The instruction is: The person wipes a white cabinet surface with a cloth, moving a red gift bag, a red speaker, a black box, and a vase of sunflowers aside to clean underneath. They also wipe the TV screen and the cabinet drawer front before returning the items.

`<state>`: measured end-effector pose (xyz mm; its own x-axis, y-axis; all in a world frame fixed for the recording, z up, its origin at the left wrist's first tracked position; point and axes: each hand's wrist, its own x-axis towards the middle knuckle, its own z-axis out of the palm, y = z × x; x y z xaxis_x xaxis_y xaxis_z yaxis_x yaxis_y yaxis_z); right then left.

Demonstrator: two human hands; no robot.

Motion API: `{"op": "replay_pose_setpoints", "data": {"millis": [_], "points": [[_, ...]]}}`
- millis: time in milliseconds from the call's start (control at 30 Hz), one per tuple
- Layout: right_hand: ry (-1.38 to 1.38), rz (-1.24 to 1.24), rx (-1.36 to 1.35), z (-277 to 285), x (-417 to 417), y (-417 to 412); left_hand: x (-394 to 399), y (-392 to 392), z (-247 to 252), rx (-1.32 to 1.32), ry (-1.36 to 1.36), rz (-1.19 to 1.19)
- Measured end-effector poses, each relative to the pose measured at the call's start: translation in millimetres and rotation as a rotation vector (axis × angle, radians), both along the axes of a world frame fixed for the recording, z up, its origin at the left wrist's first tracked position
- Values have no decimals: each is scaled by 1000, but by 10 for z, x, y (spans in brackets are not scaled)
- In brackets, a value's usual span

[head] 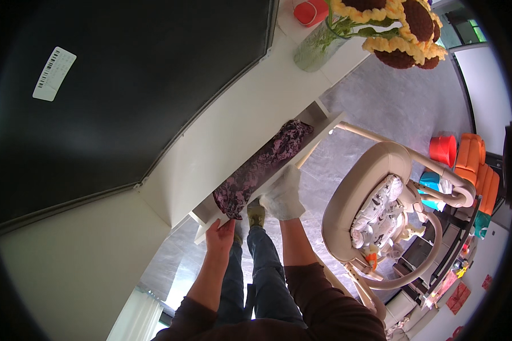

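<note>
Before me an open white drawer (202, 212) juts from a white cabinet. Dark purple and black patterned fabric (260, 164) lies lengthwise inside it, bunched at both ends. My bare left hand (219, 235) touches the top edge of the drawer front near its left end, right by a loose corner of the fabric. Whether the fingers grip the front or the fabric is unclear. A white cloth or mitt (283, 197) covers my right hand (288, 204), which is against the outer side of the drawer front. Its fingers are hidden.
A large black screen panel (132, 93) stands on the white cabinet top (239, 115). A glass vase (320, 47) with crocheted sunflowers (397, 47) stands far right. Close to the drawer's right is a beige baby swing (345, 204). A red bucket (443, 150) sits on the grey floor beyond.
</note>
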<state>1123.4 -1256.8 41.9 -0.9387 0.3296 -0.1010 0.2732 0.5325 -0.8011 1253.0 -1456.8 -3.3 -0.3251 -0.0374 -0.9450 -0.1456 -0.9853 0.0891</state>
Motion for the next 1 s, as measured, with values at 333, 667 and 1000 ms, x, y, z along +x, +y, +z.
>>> {"op": "replay_pose_setpoints", "data": {"millis": [333,667,1000], "points": [[-288,123,9,124,-366,-119,-402,-91,152,-167,209,111],[125,-43,-560,-1163,-561,-48,-453,-129,-47,-32,229,128],[-26,-200,-1599,-390,-873,-328,-451,-275,-202,-1,351,140]]}}
